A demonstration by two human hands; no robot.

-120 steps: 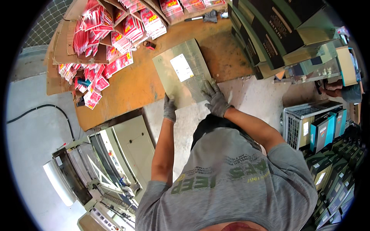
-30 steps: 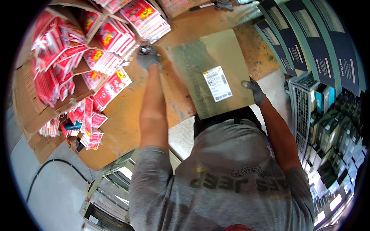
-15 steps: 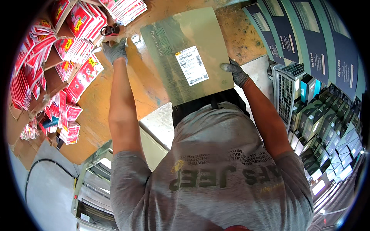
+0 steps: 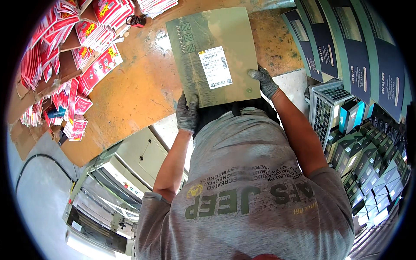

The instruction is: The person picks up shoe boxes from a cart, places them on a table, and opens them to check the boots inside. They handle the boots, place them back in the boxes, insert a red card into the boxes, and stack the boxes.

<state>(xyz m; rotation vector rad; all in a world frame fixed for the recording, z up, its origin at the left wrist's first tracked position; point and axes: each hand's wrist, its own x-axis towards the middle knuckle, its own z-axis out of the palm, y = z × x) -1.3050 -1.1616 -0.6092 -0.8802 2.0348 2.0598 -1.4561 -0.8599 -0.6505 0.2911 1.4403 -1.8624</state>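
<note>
A flat olive-green box (image 4: 208,39) with a white shipping label (image 4: 215,67) lies on the orange wooden table (image 4: 134,86) in front of me. My left hand (image 4: 187,115), in a grey glove, grips the box's near left corner. The gloved fingers of my right hand (image 4: 264,81) press on its near right corner. A red-and-black tape dispenser (image 4: 138,20) rests on the table beyond the box's far left side, apart from both hands.
Stacks of red packets (image 4: 89,34) in brown cartons cover the table's left side. Dark blue and green boxes (image 4: 346,47) stand stacked at the right, above a grey crate (image 4: 325,108) and several smaller boxes (image 4: 372,160). A metal machine frame (image 4: 112,182) stands at lower left.
My left hand has come back from the tape dispenser at the far left and now grips the box's near left corner. The right hand stays on the box's right corner.
</note>
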